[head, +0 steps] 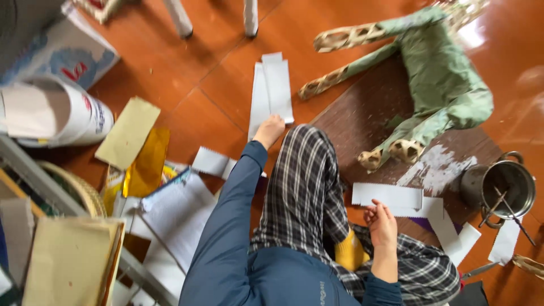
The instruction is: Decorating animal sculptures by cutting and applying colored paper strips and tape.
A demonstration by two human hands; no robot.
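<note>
Left hand curled, fingertips pressing lower edge of two long white paper strips lying side by side on orange tiled floor. Right hand loosely curled, fingers just touching white zigzag-edged paper strip beside plaid-trousered knee. One green paper-covered animal frame on brown board. One steel pot holding two sticks.

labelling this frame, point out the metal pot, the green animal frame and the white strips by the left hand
metal pot (501,184), head view, on its rim
green animal frame (445,79), head view, on its papered body
white strips (275,85), head view, mid-strip, beyond the left hand (269,130)
</note>
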